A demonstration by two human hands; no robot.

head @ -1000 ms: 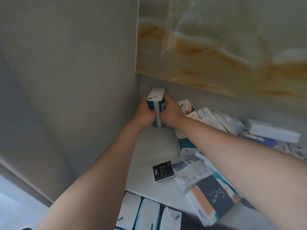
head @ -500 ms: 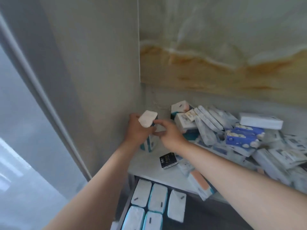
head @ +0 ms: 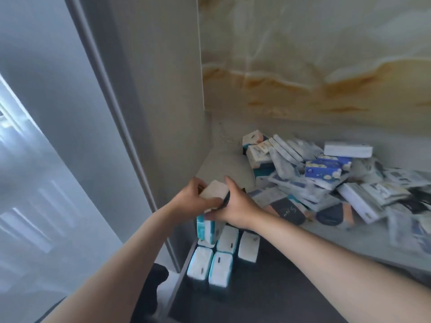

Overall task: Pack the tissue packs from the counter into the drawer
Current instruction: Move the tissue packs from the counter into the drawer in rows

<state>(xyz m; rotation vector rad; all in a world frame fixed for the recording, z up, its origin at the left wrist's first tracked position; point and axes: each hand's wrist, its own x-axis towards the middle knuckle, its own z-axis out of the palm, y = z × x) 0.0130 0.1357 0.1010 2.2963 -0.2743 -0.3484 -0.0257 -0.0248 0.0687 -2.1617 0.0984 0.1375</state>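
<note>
Pack point(head: 214, 194) held over the drawer point(head: 279, 290)
Left hand point(head: 190, 202) and right hand point(head: 236, 209) grip it upright between them, just above stowed packs point(head: 220, 268); a pile point(head: 326, 173) crowds the counter point(head: 224, 164) rightward.

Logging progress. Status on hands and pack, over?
Left hand, right hand both gripping one tissue pack, above packed row in drawer. Pile waiting on counter. No obstruction.

Single head-worn wide-angle view. Faces forward and steeply down into a wall corner point(head: 202, 101). The left hand point(head: 193, 201) and right hand point(head: 238, 206) reach in from the near edge, close to the lens, just left of centre. The counter point(head: 224, 164) lies far right; the open drawer point(head: 268, 290) near, bottom centre.
</note>
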